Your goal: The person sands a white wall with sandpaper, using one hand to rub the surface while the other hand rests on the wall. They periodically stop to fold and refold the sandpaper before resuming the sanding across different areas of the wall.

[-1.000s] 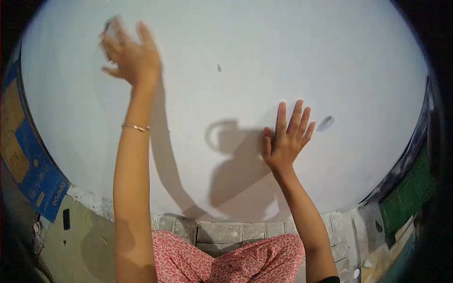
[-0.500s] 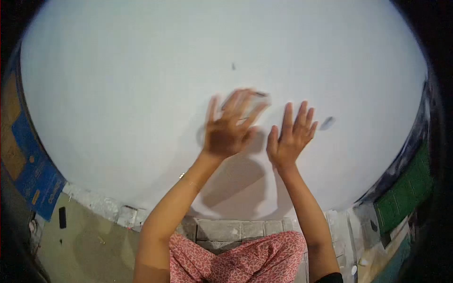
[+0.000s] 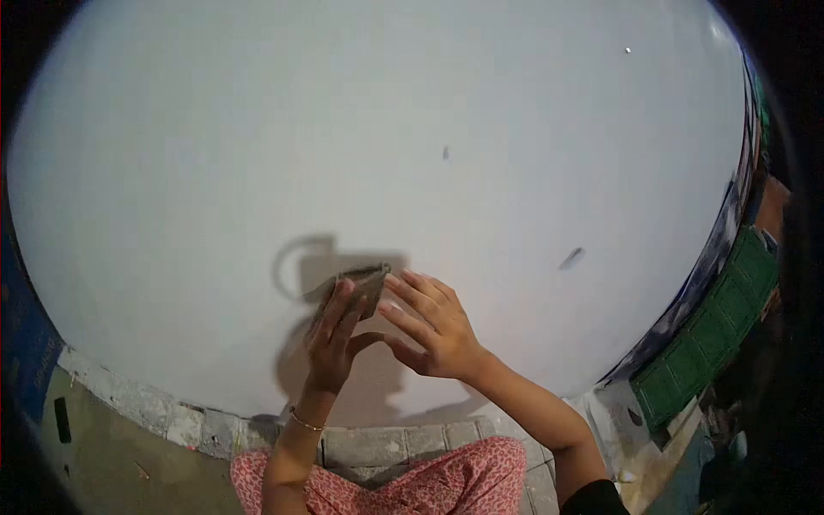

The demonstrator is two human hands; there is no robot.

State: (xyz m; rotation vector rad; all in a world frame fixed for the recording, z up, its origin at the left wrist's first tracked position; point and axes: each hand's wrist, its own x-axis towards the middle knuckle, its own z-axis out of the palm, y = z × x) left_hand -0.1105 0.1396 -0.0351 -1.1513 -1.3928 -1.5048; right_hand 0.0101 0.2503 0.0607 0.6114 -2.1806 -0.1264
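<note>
A white surface [image 3: 215, 154] fills most of the view, with blocks [image 3: 365, 448] along its lower edge, a blue sheet [image 3: 30, 335] at far left, a green panel [image 3: 708, 330] at right and a black item [image 3: 62, 421] on the floor [image 3: 107, 476]. Patterned trousers [image 3: 481, 476] partly cover the blocks. The dark pad [image 3: 372, 290] is at the lower middle, between the hands and before the white surface. The left hand [image 3: 330, 339] has its grip closed on the pad; the right hand [image 3: 433, 330] has its fingers parted, tips at the pad's right edge, contact uncertain. The left fingers hide part of the pad; its material cannot be determined. Blue sheet and trousers are cut off by the frame. Count: one pad, one bracelet [image 3: 306, 422], two dark marks [image 3: 572, 257], one speck [image 3: 627, 51].
</note>
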